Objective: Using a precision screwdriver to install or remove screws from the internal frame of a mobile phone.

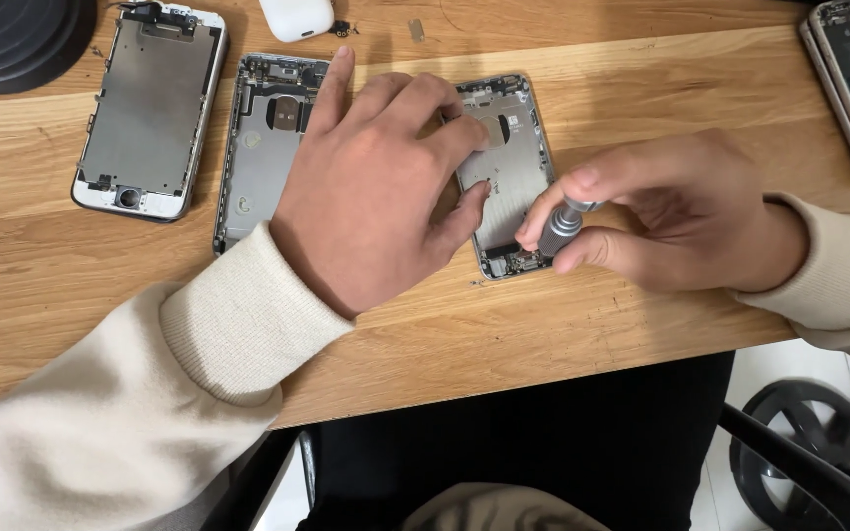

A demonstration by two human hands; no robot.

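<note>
Slipping is the risk we see: our right hand (681,211) pinches a small screwdriver (561,228) at the lower end of the phone housing (509,167), mid-frame; our left hand (381,187), fingers spread, pins it to the worktop (41,256). A tilt could strip the screw.

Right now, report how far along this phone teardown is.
Done: the screen panel lies detached, face down, left of two opened shells. In hand: the left hand steadies the right-hand shell while the right hand holds a small screwdriver at its bottom edge. Left: small parts remain inside it.
</note>
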